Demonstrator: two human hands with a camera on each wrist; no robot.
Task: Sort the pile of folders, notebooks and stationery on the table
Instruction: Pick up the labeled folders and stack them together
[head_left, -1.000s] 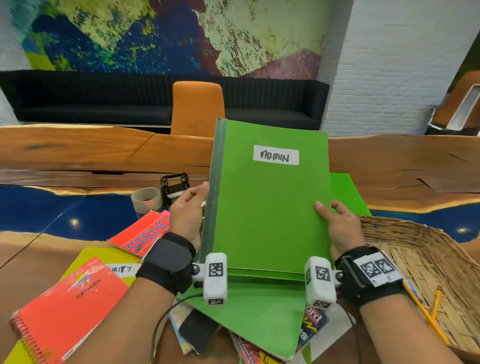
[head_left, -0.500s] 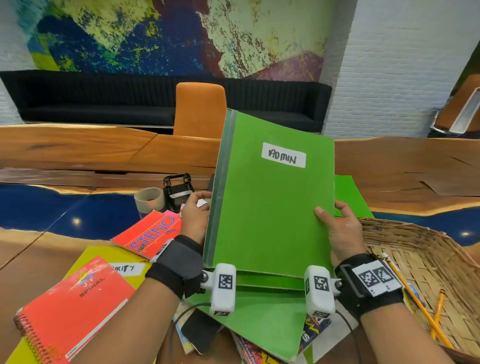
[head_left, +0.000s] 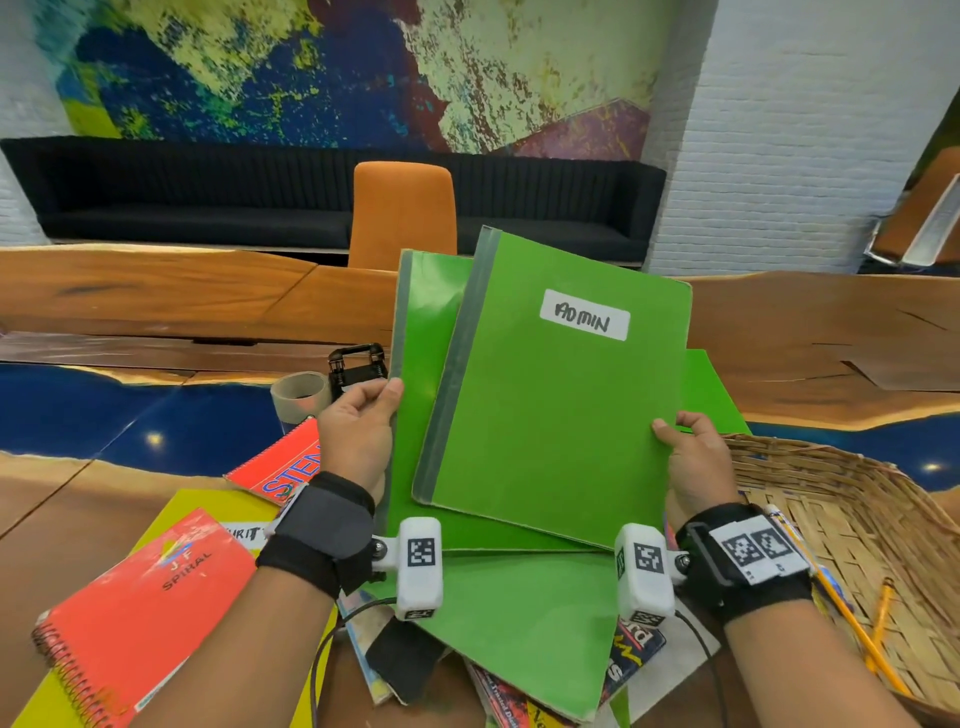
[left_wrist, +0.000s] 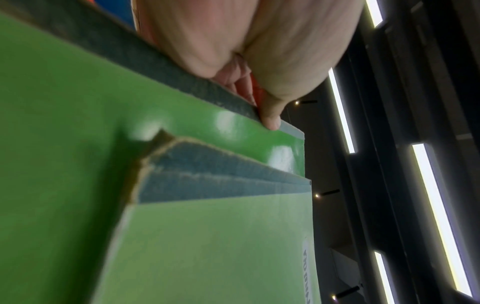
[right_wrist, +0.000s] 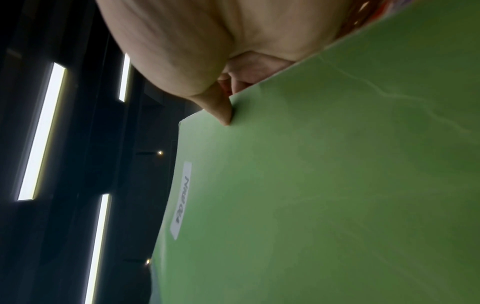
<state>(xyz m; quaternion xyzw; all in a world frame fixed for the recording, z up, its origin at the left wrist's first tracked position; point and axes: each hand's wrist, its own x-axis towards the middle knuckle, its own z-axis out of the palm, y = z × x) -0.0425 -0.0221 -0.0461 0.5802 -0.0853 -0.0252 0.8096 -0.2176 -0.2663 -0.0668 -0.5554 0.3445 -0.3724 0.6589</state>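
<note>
The ADMIN folder (head_left: 561, 410) is green with a white label, and we hold it up in the middle of the head view, tipped a little to the right. Our right hand (head_left: 693, 462) grips its right edge, with the thumb on the front and the other fingers hidden behind. Our left hand (head_left: 358, 434) grips the left edge of a second green folder (head_left: 421, 332), which stands just behind the first one and peeks out on its left.

The head view shows us the whole desk (head_left: 104, 301). A third green folder (head_left: 519, 618) lies flat under the two we hold. At the lower left lie a red spiral notebook (head_left: 140, 613) on a yellow folder (head_left: 202, 512), and a red steno pad (head_left: 283, 465). A tape roll (head_left: 301, 397) sits near the left thumb. A wicker basket (head_left: 852, 525) with pencils (head_left: 878, 629) is at the lower right.

The left wrist view shows what the head view cannot: our left thumb tip (left_wrist: 271, 121) pressed on the dark spine strip of the back folder, and the worn corner of the ADMIN folder (left_wrist: 207, 246) in front. The right wrist view shows our right thumb tip (right_wrist: 223, 115) pinching the ADMIN folder (right_wrist: 324, 185) near its top corner edge. Both wrist views show long ceiling lights (right_wrist: 41, 131).
</note>
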